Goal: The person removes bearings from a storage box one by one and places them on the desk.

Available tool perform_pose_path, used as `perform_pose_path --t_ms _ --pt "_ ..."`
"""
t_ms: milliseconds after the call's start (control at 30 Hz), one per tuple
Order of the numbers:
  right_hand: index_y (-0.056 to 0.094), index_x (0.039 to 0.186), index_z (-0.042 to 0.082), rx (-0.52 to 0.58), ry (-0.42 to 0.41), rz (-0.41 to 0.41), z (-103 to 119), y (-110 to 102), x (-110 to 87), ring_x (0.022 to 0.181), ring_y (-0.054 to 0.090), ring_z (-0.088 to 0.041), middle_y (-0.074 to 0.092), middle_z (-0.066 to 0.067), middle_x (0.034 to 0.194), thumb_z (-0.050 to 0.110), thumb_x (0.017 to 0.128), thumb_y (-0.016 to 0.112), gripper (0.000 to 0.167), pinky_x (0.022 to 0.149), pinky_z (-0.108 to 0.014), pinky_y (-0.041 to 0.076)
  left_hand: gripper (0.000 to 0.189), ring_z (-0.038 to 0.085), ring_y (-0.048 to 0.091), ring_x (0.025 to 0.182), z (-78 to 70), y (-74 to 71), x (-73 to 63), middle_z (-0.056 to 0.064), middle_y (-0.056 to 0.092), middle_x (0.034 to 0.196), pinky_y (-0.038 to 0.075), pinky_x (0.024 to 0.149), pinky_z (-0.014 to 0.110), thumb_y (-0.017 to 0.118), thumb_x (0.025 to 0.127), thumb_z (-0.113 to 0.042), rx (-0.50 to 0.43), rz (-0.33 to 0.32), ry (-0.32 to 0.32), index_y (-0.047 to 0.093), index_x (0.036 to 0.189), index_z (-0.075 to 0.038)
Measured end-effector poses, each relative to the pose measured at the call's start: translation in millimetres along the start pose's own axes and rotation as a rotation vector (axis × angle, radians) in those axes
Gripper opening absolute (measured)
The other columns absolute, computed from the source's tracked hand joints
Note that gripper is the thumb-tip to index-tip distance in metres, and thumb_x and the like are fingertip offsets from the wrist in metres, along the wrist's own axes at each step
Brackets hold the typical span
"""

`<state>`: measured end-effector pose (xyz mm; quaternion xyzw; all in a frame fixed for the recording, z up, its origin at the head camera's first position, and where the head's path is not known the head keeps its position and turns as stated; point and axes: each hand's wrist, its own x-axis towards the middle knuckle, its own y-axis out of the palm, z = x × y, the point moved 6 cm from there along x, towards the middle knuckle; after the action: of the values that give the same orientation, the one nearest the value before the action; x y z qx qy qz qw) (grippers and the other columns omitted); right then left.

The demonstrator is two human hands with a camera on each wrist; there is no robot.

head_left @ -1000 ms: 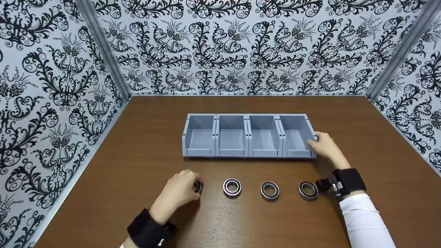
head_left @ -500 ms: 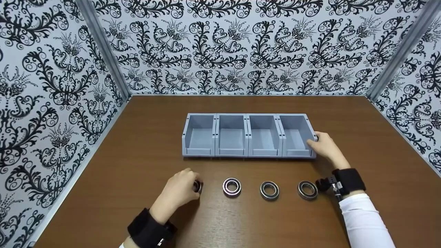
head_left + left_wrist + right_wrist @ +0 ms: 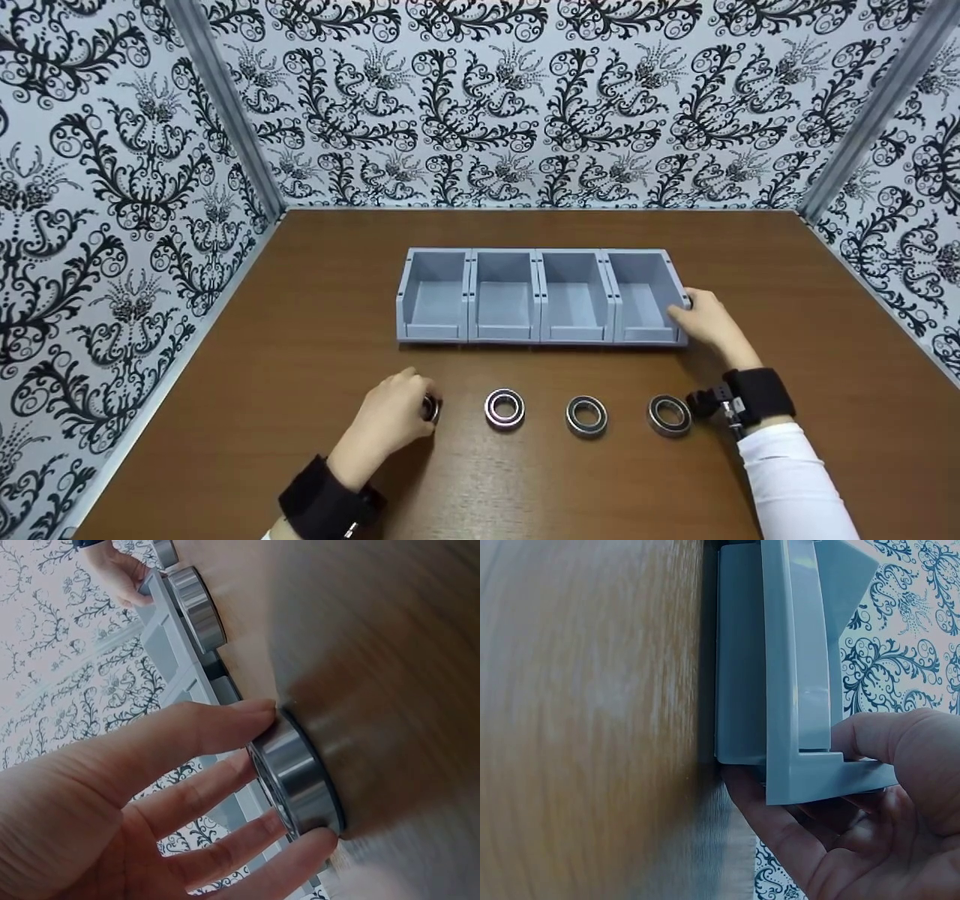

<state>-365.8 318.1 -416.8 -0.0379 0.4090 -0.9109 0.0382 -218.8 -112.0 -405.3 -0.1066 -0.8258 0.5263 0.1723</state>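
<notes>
My left hand (image 3: 391,414) holds a ball bearing (image 3: 294,774) by its rim, thumb on one side and fingertips on the other. The bearing is at the tabletop, partly hidden by the hand in the head view. To its right lie three more bearings in a row: one with a bright ring (image 3: 504,409), a dark-faced one (image 3: 586,417) and another dark-faced one (image 3: 669,415). Behind them stands a row of joined grey bins (image 3: 504,331). My right hand (image 3: 709,324) grips the right side wall of the rightmost bin (image 3: 780,675), thumb inside and fingers outside and beneath.
Brown wooden tabletop (image 3: 315,300) surrounds the bins and bearings. Patterned panels (image 3: 480,112) close off the back and both sides, with grey posts (image 3: 232,112) at the corners. A black wrist strap with a camera (image 3: 757,397) sits near the rightmost bearing.
</notes>
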Motion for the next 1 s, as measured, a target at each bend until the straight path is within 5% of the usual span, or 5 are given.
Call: perform_pose_path --t_ms 167,400,1000 --pt "0.049 0.136 -0.023 0.003 0.001 0.008 1.4 0.1 -1.0 0.102 0.064 -0.039 0.061 -0.041 0.123 0.007 0.101 0.052 0.046 0.086 -0.043 0.051 0.027 0.040 0.064 0.079 -1.0 0.2 -0.4 0.012 0.061 0.085 0.053 0.071 0.056 0.088 0.063 0.006 0.008 -0.005 0.000 0.072 0.082 -0.004" --pt "0.053 0.132 -0.021 0.009 0.025 -0.010 0.3 -0.6 -1.9 0.091 0.067 -0.031 0.067 -0.036 0.114 0.008 0.098 0.053 0.044 0.071 -0.030 0.050 0.025 0.040 0.064 0.078 -2.3 0.2 -0.4 0.012 0.061 0.083 0.053 0.068 0.056 0.087 0.063 0.007 0.004 -0.012 0.008 0.072 0.080 -0.005" --pt "0.052 0.131 -0.024 0.004 -0.004 -0.018 0.4 -0.5 -0.8 0.095 0.066 -0.036 0.064 -0.039 0.116 0.006 0.099 0.054 0.044 0.077 -0.033 0.051 0.026 0.043 0.064 0.078 -1.4 0.0 0.4 0.013 0.061 0.086 0.054 0.068 0.058 0.090 0.064 0.003 0.033 0.011 -0.019 0.073 0.082 -0.005"
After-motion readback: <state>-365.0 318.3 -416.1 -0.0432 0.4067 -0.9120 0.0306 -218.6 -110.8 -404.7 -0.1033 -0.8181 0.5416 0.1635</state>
